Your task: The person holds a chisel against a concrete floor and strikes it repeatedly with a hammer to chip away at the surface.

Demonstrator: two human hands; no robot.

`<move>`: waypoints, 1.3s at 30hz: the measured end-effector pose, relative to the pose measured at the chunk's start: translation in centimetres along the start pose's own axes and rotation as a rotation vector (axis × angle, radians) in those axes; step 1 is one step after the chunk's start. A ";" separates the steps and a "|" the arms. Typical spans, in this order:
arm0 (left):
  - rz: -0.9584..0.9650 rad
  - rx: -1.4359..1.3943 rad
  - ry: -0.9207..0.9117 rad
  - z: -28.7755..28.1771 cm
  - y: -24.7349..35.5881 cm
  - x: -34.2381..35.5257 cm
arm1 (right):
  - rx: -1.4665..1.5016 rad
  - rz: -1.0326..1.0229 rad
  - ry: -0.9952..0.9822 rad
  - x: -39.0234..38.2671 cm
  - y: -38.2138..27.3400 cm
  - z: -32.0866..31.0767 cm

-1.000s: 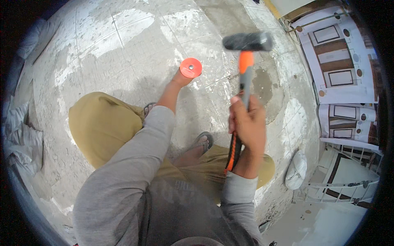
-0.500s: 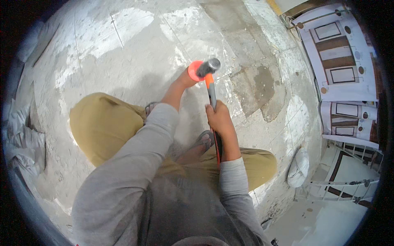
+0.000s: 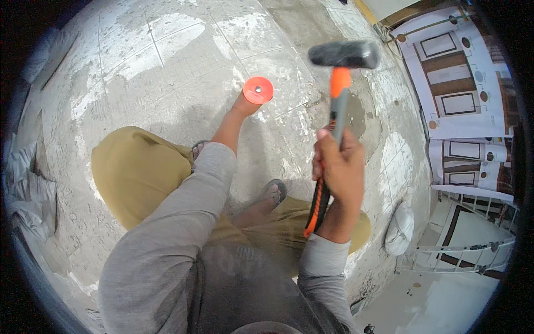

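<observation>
The right hand (image 3: 340, 167) is closed around the hammer (image 3: 339, 94) handle, head raised. The left hand (image 3: 245, 106) steadies the orange disc (image 3: 258, 89) against the concrete floor (image 3: 167, 67), far left of the hammer; its grip is hidden.

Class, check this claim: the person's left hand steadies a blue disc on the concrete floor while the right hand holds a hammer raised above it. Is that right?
Not quite. The head view shows the disc is orange, not blue. The rest stands: the left hand steadies it on the floor and the right hand holds the hammer raised.
</observation>
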State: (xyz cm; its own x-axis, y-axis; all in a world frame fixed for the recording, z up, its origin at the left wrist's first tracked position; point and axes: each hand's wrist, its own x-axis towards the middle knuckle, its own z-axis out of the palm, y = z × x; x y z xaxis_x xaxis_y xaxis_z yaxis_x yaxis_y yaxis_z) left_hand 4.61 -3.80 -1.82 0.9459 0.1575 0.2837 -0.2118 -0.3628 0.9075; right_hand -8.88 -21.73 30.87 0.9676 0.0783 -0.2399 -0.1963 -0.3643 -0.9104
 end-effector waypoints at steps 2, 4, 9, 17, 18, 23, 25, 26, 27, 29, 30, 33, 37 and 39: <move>-0.011 -0.001 -0.020 0.7 0.1 0.0 | 0.077 -0.100 0.053 -0.5 -2.6 -0.4; -0.116 -0.080 -0.046 1.2 1.6 -0.3 | 0.166 -0.213 0.142 -1.1 -5.1 -0.7; -0.212 0.067 -0.178 0.0 1.2 0.6 | 0.266 -0.463 0.234 -0.9 -7.4 -0.1; 0.053 -0.149 -0.107 1.3 0.7 2.2 | -0.506 0.030 -0.204 6.7 12.4 3.5; 0.144 -0.108 -0.030 0.1 -0.6 2.5 | -0.430 0.071 -0.204 6.7 11.8 3.6; -0.106 -0.064 -0.029 0.1 -1.0 0.4 | -0.220 0.234 -0.165 2.9 9.7 3.1; -0.155 -0.053 -0.078 0.7 0.8 0.1 | -0.167 0.236 -0.114 2.4 8.3 2.1; -0.184 -0.041 -0.098 0.5 1.7 -0.2 | -0.139 0.235 -0.098 2.1 7.3 1.8; -0.175 -0.053 -0.092 0.8 1.6 -0.2 | -0.109 0.202 -0.080 1.9 6.4 1.4; -0.156 -0.062 -0.071 0.8 0.7 -0.1 | -0.040 0.128 -0.057 1.4 4.1 1.0; -0.148 -0.058 -0.062 0.9 0.5 -0.1 | -0.025 0.087 -0.038 1.2 2.7 0.7; -0.163 -0.037 -0.051 1.2 -0.1 -0.3 | 0.031 -0.045 0.027 0.6 -1.7 -0.3; -0.182 0.059 -0.105 1.5 -0.8 0.2 | 0.163 -0.364 0.167 -0.9 -7.4 -0.3; -0.163 0.100 -0.151 1.4 -0.5 0.5 | 0.181 -0.569 0.149 -0.1 -8.0 -0.3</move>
State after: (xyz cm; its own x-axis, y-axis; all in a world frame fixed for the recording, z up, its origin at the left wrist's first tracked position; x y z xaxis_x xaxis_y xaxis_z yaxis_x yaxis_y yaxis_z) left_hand 5.55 -4.82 -2.56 0.9932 0.0847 0.0794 -0.0350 -0.4338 0.9003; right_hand -7.30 -19.11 38.31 0.9379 0.0791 0.3377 0.3458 -0.1388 -0.9280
